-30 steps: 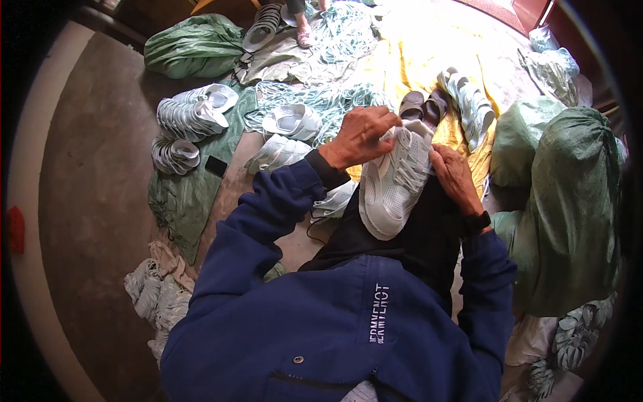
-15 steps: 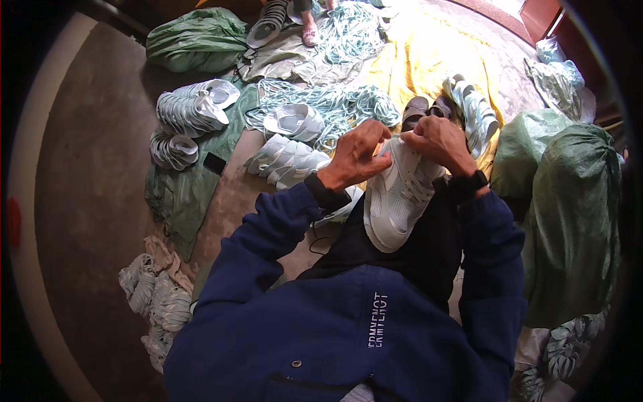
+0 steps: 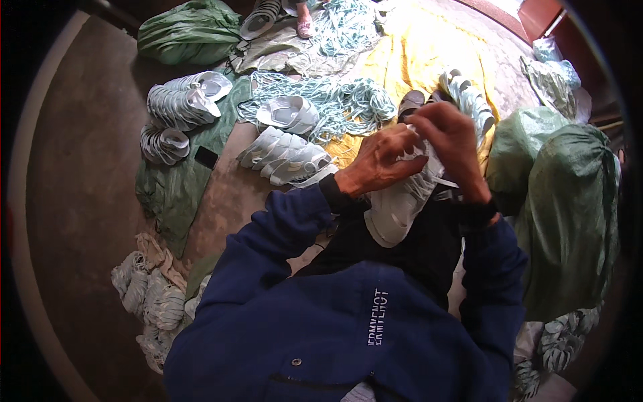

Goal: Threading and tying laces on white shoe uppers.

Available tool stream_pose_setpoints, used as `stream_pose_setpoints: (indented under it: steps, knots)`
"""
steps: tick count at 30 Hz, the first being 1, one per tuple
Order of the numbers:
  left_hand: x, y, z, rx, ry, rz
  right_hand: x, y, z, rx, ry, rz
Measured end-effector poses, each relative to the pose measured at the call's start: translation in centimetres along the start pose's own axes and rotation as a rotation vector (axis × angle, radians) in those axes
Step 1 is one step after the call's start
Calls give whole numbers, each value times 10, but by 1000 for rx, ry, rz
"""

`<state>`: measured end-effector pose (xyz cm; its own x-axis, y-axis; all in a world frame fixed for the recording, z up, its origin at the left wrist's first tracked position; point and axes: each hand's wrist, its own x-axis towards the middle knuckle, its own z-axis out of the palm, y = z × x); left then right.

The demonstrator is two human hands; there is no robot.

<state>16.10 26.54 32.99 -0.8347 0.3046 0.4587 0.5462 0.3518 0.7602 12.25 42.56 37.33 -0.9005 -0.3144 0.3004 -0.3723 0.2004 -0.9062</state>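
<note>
A white mesh shoe [image 3: 392, 214] lies over my dark-trousered lap, its rounded toe toward me. My left hand [image 3: 385, 159] is closed at the shoe's upper end, fingers curled and thumb stretched across the lacing area. Just above and to the right, my right hand [image 3: 450, 144] is raised with bent fingers drawn together. It is slightly blurred, and whatever it pinches is too small to make out. A pale lace end [image 3: 447, 182] shows beside the shoe, below my right hand. The hands hide the shoe's opening.
Nested pale shoe uppers [image 3: 284, 155] and a heap of light-blue laces [image 3: 321, 100] lie ahead on the left. More stacked uppers [image 3: 179, 106] rest on a green sheet [image 3: 175, 194] with a black phone [image 3: 206, 158]. Full green sacks [image 3: 569, 221] stand right. Another person's foot [image 3: 305, 27] shows far ahead.
My right hand has lifted off the shoe's edge and turned. My left hand has shifted right, over the lacing. A pale lace end now shows beside the shoe.
</note>
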Motion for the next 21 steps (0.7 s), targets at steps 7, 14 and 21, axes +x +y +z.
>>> stream_pose_setpoints:
  steps: [7, 14, 21]
  knots:
    - [-14, -14, 8, -242, 73, -321, -52, -16, -16, -304, 150, 8]
    - [-14, -9, -30, 215, 52, -502, -142, 3, 40, -289, 101, 64]
    - [6, 21, -23, 56, -67, -114, -124, 0, 70, -248, 21, -70]
